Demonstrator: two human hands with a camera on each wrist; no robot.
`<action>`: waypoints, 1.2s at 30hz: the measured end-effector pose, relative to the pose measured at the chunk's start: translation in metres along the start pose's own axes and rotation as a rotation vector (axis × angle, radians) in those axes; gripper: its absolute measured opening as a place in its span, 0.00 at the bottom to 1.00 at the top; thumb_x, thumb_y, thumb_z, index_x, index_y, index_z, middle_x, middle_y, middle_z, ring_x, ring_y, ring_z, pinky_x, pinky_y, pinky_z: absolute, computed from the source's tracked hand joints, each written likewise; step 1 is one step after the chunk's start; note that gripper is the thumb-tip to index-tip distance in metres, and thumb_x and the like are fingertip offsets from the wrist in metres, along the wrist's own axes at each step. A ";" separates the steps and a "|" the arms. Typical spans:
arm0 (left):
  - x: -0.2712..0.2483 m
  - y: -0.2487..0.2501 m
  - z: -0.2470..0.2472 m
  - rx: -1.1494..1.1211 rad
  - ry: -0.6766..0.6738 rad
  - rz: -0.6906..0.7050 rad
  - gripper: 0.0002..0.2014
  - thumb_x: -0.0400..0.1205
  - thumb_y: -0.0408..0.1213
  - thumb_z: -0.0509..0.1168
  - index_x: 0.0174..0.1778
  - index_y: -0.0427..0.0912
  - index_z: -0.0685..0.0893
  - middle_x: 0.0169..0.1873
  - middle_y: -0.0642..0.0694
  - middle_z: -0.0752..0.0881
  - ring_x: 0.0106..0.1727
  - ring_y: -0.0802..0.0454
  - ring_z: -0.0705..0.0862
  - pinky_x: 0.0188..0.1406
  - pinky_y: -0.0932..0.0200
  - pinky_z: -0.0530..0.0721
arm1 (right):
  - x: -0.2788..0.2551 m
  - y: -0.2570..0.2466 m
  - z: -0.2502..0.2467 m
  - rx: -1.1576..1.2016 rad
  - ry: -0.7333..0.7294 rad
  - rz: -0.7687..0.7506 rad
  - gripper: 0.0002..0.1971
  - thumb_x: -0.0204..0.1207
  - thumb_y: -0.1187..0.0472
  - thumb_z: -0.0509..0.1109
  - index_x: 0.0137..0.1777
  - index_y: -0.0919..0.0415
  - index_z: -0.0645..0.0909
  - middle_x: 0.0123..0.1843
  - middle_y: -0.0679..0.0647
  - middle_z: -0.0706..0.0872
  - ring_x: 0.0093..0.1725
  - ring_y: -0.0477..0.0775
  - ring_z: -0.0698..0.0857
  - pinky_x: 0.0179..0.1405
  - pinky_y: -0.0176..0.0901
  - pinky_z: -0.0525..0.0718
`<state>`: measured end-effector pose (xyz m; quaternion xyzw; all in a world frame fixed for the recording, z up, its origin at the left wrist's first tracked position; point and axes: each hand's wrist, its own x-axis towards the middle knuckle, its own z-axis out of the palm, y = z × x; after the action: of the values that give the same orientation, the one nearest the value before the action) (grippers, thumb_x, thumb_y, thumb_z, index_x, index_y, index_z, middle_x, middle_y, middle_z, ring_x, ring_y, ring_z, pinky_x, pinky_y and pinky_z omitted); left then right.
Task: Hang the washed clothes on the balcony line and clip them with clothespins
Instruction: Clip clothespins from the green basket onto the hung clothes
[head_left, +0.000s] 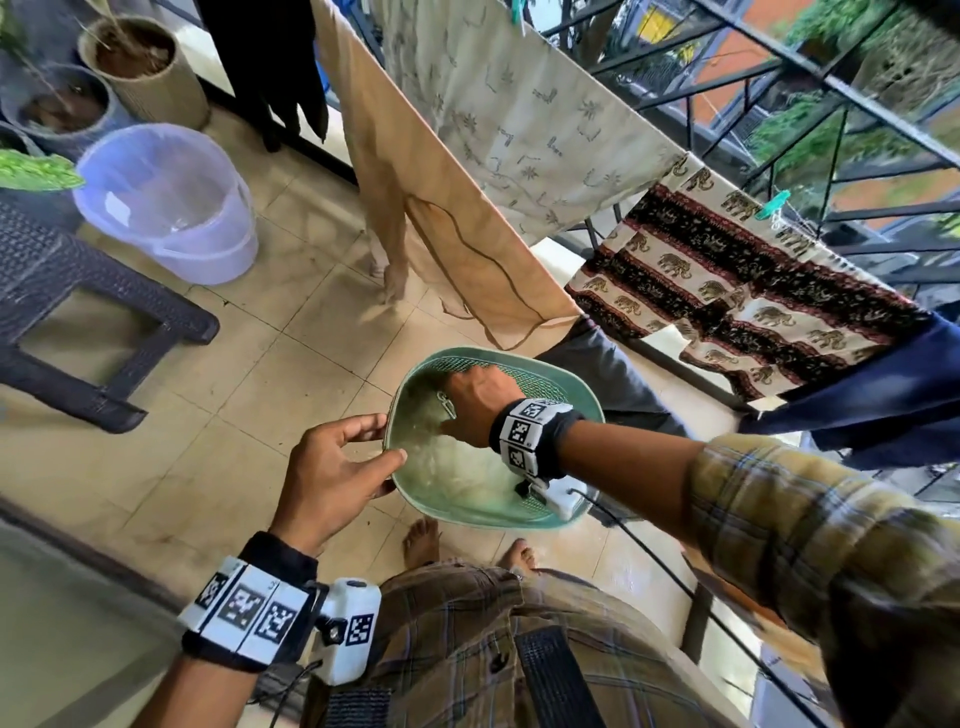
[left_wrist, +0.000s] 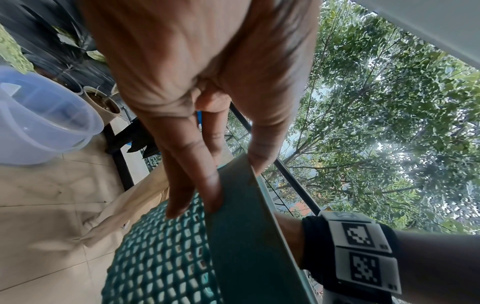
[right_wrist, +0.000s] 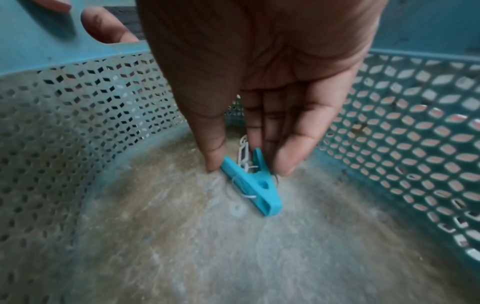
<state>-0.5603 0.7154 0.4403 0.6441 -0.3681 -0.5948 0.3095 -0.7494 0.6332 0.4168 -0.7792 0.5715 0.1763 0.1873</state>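
A green perforated basket (head_left: 467, 512) is held above the tiled floor. My left hand (head_left: 358, 457) grips its near-left rim (left_wrist: 241, 226), thumb on the inner side and fingers (left_wrist: 192, 185) outside. My right hand (head_left: 478, 402) reaches down to the basket floor (right_wrist: 182, 246). There its thumb and fingers (right_wrist: 285, 160) pinch the handles of a blue clothespin (right_wrist: 253, 185). A white clothespin (right_wrist: 244, 152) lies just behind it. On the line hang a beige cloth (head_left: 441, 208), a cream patterned cloth (head_left: 530, 130), an elephant-print cloth (head_left: 727, 291) and a dark blue garment (head_left: 883, 395), with green clothespins (head_left: 774, 203) on them.
A translucent lavender bucket (head_left: 166, 202) stands on the floor at left, beside a dark wicker stool (head_left: 78, 312) and plant pots (head_left: 140, 67). The black balcony railing (head_left: 779, 78) runs behind the clothes. My bare feet (head_left: 421, 540) are under the basket.
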 end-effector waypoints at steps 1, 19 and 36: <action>0.001 0.000 -0.003 -0.003 0.007 -0.003 0.23 0.74 0.28 0.77 0.66 0.40 0.86 0.58 0.50 0.88 0.55 0.45 0.90 0.44 0.40 0.92 | 0.001 -0.002 -0.003 0.015 0.002 -0.015 0.22 0.73 0.40 0.73 0.57 0.56 0.84 0.41 0.55 0.82 0.42 0.60 0.84 0.34 0.44 0.76; 0.070 0.011 -0.056 -0.016 0.186 -0.087 0.25 0.76 0.27 0.76 0.70 0.38 0.83 0.64 0.48 0.87 0.53 0.47 0.90 0.50 0.46 0.91 | 0.051 0.066 -0.096 0.674 0.390 -0.111 0.11 0.70 0.51 0.80 0.47 0.58 0.91 0.43 0.52 0.93 0.42 0.51 0.91 0.48 0.53 0.88; 0.217 0.094 -0.083 0.028 0.261 -0.165 0.21 0.80 0.22 0.69 0.67 0.42 0.83 0.55 0.54 0.88 0.48 0.55 0.88 0.36 0.65 0.90 | 0.242 0.161 -0.108 0.812 0.675 0.382 0.11 0.72 0.50 0.78 0.49 0.55 0.92 0.43 0.50 0.93 0.43 0.45 0.90 0.45 0.33 0.82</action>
<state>-0.4832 0.4791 0.4102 0.7483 -0.2789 -0.5241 0.2960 -0.8278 0.3362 0.3780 -0.5405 0.7527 -0.2863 0.2435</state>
